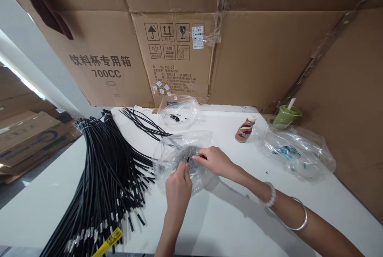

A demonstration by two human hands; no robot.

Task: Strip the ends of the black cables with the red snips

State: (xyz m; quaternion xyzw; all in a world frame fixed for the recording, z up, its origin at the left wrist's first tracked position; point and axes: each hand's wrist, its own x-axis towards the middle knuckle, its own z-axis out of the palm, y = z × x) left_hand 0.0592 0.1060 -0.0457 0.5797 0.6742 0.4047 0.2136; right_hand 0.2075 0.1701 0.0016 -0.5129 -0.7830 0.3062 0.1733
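Observation:
My left hand [178, 185] is closed in a pinch around a small black piece [188, 160], whose end sticks up past the fingertips. It may be a cord end, but its full length is hidden. My right hand [216, 161] reaches in from the right with thumb and fingers pinched together close to the black piece; whatever lies between those fingertips is too small to make out. Both hands are over a clear plastic bag [164, 149] that contains many small grey parts [186, 153]. Left of the bag spreads a large bundle of black cords [101, 161] with silvery bands near their ends.
Behind the hands lies another clear bag [191, 107] with small black pieces. Several loose cords [146, 123] lie beside it. To the right are a brown bottle [244, 130], a bag with blue bits [317, 153] and a green cup [284, 116]. Cardboard [263, 57] walls the white table [239, 225].

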